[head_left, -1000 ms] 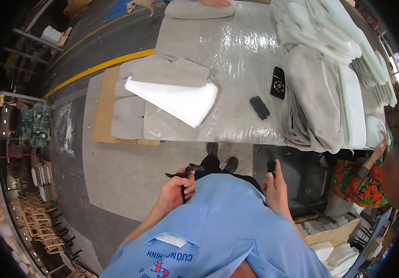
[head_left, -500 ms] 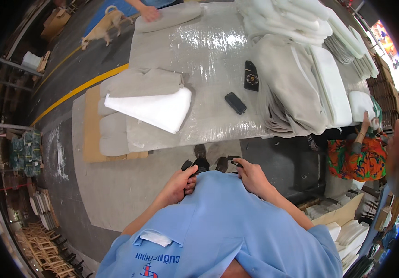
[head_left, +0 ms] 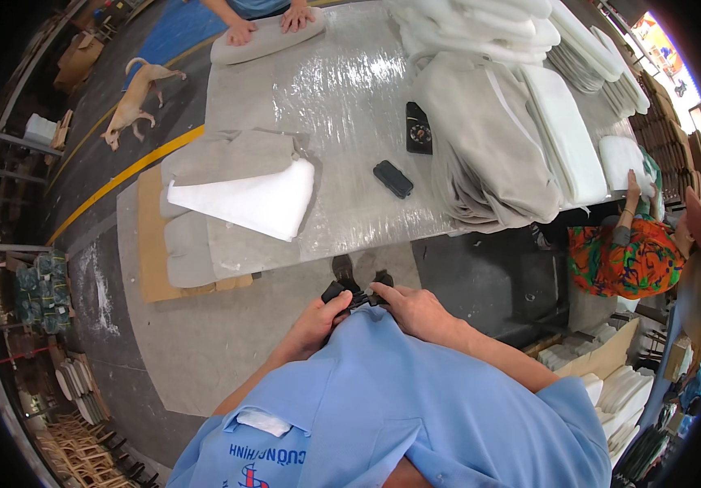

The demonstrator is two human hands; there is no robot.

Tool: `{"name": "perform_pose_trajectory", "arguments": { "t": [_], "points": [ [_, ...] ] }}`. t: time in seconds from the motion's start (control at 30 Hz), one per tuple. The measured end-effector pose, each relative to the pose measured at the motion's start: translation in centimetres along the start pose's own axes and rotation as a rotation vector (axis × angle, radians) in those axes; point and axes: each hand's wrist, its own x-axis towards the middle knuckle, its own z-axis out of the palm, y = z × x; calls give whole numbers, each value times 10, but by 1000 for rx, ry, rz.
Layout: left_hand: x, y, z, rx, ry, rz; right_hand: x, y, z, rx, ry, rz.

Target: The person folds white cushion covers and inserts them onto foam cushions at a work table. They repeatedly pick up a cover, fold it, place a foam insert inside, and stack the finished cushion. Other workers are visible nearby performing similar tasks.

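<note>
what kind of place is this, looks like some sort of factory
Most likely an upholstery or cushion-making workshop. A long plastic-wrapped work table holds stacks of grey fabric covers and white padding sheets, another worker's hands press a cushion at the far end, and the floor is bare concrete.

The black buckle [head_left: 353,297] between my hands looks like hard, matt plastic. My shirt [head_left: 415,407] is smooth light-blue cloth. The desk [head_left: 342,98] is wrapped in clear plastic film, glossy and crinkled, catching the light. On it, the white pad [head_left: 244,203] looks soft and fleecy, and the grey covers [head_left: 489,138] are matt woven cloth. The small black box [head_left: 393,179] has a dull plastic finish. The floor [head_left: 212,342] is rough grey concrete.
</note>
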Motion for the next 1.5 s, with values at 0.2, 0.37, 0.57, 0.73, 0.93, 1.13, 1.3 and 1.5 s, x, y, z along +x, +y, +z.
{"name": "perform_pose_trajectory", "arguments": {
  "t": [0.2, 0.37, 0.57, 0.73, 0.93, 1.13, 1.3, 1.5],
  "points": [
    [-5, 5, 11, -26, 51, -46, 2, 2, -3, -36, -45, 9],
    [-3, 9, 8, -77, -15, -106, 3, 4, -6, -86, -21, -52],
    [-3, 17, 14, -68, -106, -155, 2, 2, -12, -106, -103, -55],
    [8, 10, 11, -34, -113, -83, 3, 0, -15, -101, -99, -58],
    [3, 15, 12, -86, -63, -94, -3, 7, -8, -93, -16, -2],
    [2, 8, 8, -78, -70, -78, -4, 4, -8, -90, -28, -37],
    [-2, 8, 9, -56, -58, -83, -5, 2, -8, -87, -45, -66],
    [-4, 1, 8, -12, -101, -87, -7, -3, -3, -72, -92, -84]
  ]
}}
